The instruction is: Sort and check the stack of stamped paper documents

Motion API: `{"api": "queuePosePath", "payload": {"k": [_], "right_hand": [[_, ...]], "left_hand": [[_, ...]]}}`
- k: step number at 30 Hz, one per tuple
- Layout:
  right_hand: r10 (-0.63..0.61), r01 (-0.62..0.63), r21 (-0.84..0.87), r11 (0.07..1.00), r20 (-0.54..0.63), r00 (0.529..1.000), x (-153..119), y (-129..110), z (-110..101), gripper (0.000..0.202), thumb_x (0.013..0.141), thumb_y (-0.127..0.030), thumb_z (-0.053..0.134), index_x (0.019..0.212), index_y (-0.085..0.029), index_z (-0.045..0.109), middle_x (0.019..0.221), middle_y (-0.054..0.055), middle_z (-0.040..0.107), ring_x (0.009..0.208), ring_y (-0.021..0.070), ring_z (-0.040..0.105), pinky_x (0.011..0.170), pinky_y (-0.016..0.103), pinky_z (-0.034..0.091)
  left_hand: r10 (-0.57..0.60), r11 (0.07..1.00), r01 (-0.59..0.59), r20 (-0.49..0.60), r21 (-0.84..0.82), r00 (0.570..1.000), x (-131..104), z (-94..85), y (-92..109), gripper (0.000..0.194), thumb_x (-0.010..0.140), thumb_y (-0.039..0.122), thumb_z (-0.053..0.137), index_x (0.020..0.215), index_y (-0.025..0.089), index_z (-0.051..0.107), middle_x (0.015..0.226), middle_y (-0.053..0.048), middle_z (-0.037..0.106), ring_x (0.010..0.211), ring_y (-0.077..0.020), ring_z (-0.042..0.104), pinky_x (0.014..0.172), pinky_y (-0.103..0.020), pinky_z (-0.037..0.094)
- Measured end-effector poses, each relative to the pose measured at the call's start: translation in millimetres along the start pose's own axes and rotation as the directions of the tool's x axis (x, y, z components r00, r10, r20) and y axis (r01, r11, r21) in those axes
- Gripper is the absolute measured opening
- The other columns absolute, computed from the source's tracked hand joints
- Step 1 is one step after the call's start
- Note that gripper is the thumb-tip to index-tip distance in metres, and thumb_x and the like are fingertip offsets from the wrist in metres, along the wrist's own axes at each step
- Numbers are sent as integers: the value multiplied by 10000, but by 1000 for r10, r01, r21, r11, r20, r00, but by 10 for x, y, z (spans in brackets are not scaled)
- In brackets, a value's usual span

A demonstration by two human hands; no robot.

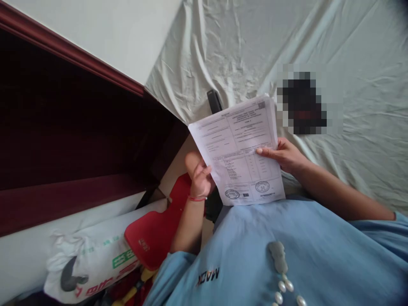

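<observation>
A stack of printed paper forms (242,165) is held up in front of my body, tilted, with round stamps near its lower edge. My right hand (288,157) grips the stack's right side, thumb flat on the top sheet and fingers behind. At the left edge is my left hand (201,180), its thumb against the paper and its other fingers partly hidden; a red string circles that wrist. Just beyond the papers lies a black stapler-like object (214,101), partly covered by them.
A pale wrinkled sheet (360,170) spreads ahead and right, with a blurred-out dark object (304,104) on it. A dark red wooden cabinet (76,180) stands at left. Below it are a white printed bag (95,250) and a red plastic object (156,231).
</observation>
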State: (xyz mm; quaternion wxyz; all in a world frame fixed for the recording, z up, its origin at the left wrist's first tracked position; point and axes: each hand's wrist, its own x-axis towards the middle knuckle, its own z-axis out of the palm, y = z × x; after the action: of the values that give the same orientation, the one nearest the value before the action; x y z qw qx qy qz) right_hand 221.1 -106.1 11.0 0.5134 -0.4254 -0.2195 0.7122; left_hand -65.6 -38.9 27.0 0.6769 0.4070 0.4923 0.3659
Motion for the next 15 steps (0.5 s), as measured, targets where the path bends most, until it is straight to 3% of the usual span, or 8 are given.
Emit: {"api": "queuePosePath", "payload": {"k": [4,6,12,15], "right_hand": [[52,-50,-25,998,96,994,1,45,-33,489,735,-543,973,1087,-227,851,997,82,855,961,306,821,867,447,677],[50,-51,14,999,99,994,1,44,-25,557,755,-594,946,1153,-219,840,1051,103,855,1018,322,817,922,470,666],[37,-52,111,992,133,990,-14,2,33,635,718,-615,954,1195,-220,820,1089,110,856,1074,341,813,974,498,659],[53,-58,72,996,70,996,-22,-23,31,582,701,-554,982,1164,-240,822,1080,94,857,1054,339,819,978,516,665]], "left_hand": [[41,999,-43,-113,-15,993,133,100,166,626,573,483,1029,1093,202,821,1197,-110,825,1237,-362,752,1153,-495,581],[49,999,-48,-118,13,992,152,139,189,693,529,465,1053,1125,196,825,1192,-100,826,1194,-364,767,1132,-509,599],[101,975,-129,153,181,983,170,208,220,691,611,421,1040,1234,212,824,1228,-95,823,1170,-333,778,1089,-455,635],[94,962,-128,150,240,984,179,231,274,611,655,422,1018,1193,197,834,1212,-104,826,1185,-332,774,1117,-455,617]]}}
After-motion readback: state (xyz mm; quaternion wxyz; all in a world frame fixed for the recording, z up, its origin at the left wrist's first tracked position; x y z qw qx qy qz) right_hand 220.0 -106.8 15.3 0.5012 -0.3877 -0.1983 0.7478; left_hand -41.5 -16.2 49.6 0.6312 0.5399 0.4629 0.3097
